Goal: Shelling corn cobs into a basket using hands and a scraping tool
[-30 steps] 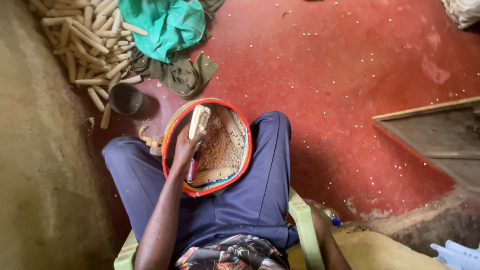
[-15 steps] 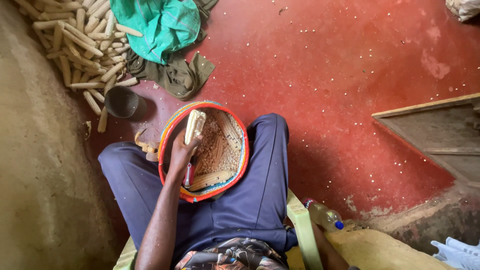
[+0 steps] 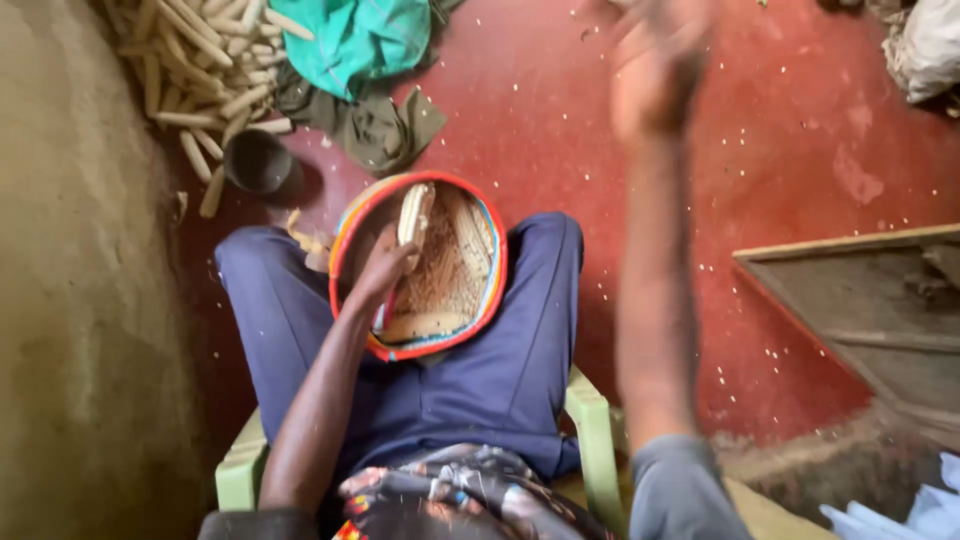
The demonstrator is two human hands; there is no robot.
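**Left hand grips corn cob in lap basket, right hand raised and blurred**

In the lap of the seated person sits a round basket [image 3: 350, 225] with a red rim and striped outer wall, resting between the thighs on dark blue trousers [image 3: 500, 380]. The left hand [image 3: 383, 270] is inside the basket at its left side, fingers closed around a pale corn cob [image 3: 414, 213] that stands roughly upright and tilts slightly right, its top near the far rim. Loose kernels [image 3: 445, 285] fill the basket floor; another cob [image 3: 420, 325] lies across the near side, just below the hand. More cobs lean against the right inner wall.

The right hand [image 3: 655, 75] is lifted high over the red floor [image 3: 800, 130], well apart from the basket, arm stretched away from the body. Heavy motion blur; cannot tell whether it is open, closed or holding anything.

Person sits on a light green plastic chair [image 3: 590, 440]. To the upper left, a pile of bare cobs [image 3: 190, 60] lies against the wall, a dark round cup [image 3: 257, 160] just beside it. A teal cloth [image 3: 365, 40] lies over an olive cloth [image 3: 385, 130] beyond the basket. Stray kernels dot the floor. A wooden board [image 3: 860, 290] at right edge, a white sack [image 3: 930, 50] in the upper right corner.
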